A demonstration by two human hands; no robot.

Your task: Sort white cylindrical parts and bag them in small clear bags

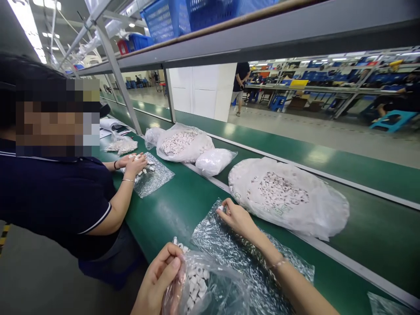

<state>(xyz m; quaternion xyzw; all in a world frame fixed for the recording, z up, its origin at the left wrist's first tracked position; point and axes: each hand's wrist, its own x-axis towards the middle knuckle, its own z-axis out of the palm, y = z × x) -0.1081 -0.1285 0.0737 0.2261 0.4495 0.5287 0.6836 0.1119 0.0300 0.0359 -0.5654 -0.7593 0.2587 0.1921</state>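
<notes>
My left hand (166, 271) grips the edge of a clear plastic bag (226, 284), fingers closed on the film. Inside that bag lie several small white plastic parts (197, 282), and a few more show at its mouth. Farther forward, my right hand (236, 214) pinches one small white part (221, 208) between thumb and fingertips. It is held over the far corner of a crinkled clear plastic sheet (210, 232) spread on the green table. Just beyond the right hand rests a large translucent bag (324, 205) full of similar small white parts.
To my left, a co-worker (59, 183) handles white parts over another clear sheet (157, 175). A second large bag of parts (183, 144) and a smaller white bag (215, 162) stand along the table's metal strip. Overhead runs a shelf (210, 48) with blue baskets (164, 19).
</notes>
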